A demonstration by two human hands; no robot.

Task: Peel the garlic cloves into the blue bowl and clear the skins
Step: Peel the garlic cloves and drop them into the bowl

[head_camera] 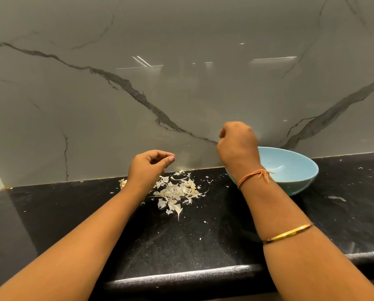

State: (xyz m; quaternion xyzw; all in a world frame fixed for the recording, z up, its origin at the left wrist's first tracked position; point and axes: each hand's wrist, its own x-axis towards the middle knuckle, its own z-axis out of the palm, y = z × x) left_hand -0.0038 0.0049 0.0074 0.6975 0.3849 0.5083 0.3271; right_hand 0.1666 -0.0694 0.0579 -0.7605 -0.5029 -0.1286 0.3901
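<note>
Glossy grey veined marble-look backsplash [181,83]; polished black speckled stone countertop [181,240]; smooth pale blue glazed bowl [294,168]; dry, papery white garlic skins [177,192].
</note>
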